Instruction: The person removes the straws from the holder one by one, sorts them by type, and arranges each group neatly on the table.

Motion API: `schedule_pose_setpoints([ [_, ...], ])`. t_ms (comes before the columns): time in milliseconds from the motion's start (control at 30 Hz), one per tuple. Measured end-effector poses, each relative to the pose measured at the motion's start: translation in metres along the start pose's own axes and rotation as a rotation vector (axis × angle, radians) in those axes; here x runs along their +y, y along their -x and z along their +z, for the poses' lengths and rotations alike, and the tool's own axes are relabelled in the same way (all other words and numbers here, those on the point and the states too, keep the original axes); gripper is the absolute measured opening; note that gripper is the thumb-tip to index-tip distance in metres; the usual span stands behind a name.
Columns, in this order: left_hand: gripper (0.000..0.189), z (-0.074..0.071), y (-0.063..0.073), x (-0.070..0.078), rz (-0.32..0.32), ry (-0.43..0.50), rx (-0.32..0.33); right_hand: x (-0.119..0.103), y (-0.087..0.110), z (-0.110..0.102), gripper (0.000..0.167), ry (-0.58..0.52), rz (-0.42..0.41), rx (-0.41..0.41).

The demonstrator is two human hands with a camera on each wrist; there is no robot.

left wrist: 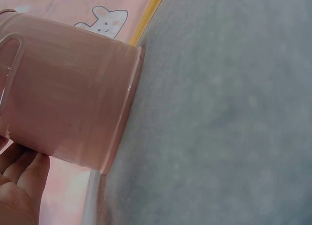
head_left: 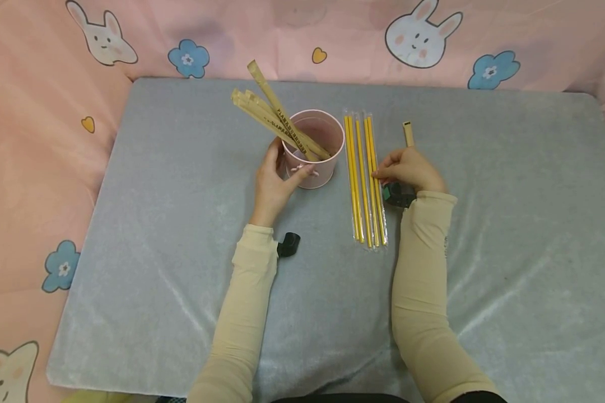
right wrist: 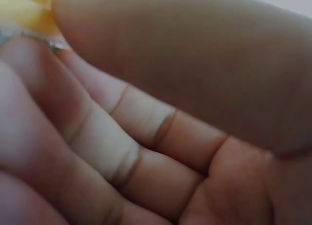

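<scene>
Straws, yellow, in clear wrappers, are lying side by side just left of the right hand, whose thumb and fingertips are pinching the row's nearest edge. Bucket, pink, is standing left of the row, the left hand gripping it between thumb and fingers; paper tubes are leaning out leftward.
</scene>
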State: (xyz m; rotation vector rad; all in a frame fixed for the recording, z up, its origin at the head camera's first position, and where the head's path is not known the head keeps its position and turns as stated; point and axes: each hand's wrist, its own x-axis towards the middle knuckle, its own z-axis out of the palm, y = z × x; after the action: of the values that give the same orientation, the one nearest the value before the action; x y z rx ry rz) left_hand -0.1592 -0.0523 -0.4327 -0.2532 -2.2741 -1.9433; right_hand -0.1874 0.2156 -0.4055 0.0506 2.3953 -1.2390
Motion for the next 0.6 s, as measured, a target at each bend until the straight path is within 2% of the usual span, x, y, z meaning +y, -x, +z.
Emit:
schedule_pose_setpoints([
  [267,0.076,-0.0004,-0.0003,-0.0006,-0.002,-0.020,0.002,0.0020,0.0007,-0.0007,0.023,0.070,0.015,0.023],
  [600,0.076,-0.0006,0.0000,0.0003,-0.005,-0.018,0.003,0.0006,0.0001,-0.0007,0.024,0.087,0.006,0.010],
])
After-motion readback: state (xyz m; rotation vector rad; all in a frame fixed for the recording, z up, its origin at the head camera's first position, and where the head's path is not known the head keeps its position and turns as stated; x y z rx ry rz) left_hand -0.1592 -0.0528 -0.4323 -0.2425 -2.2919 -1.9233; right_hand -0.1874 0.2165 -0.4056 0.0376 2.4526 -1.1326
